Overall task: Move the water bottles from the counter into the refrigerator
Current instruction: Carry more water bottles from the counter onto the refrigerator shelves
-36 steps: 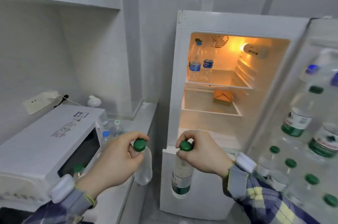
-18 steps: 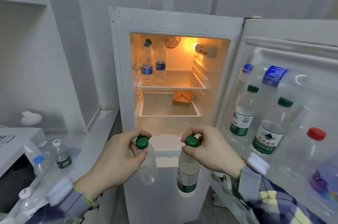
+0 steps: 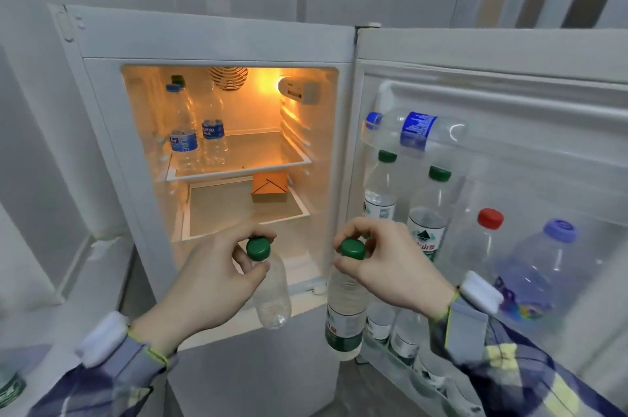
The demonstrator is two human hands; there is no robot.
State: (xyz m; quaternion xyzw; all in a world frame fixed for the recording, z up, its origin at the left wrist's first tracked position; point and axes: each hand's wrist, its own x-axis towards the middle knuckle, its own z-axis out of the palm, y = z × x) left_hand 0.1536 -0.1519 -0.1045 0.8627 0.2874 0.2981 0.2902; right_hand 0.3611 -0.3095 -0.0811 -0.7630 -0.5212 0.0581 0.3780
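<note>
Grey walls behind; white refrigerator [image 3: 210, 42] now fills the view, nearer and more centred than half a second ago, counter gone to the lower left edge. Left hand [image 3: 207, 284] pinches the neck of a clear unlabelled bottle [image 3: 273, 294], smooth green cap. Right hand [image 3: 390, 267] grips a green-labelled bottle [image 3: 345, 314] likewise. Both hang before the lit compartment; door rack [image 3: 390, 348] holds more ribbed plastic bottles.

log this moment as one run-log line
left hand: holds unlabelled bottle by cap | right hand: holds labelled bottle by cap | fridge: open, lit
</note>
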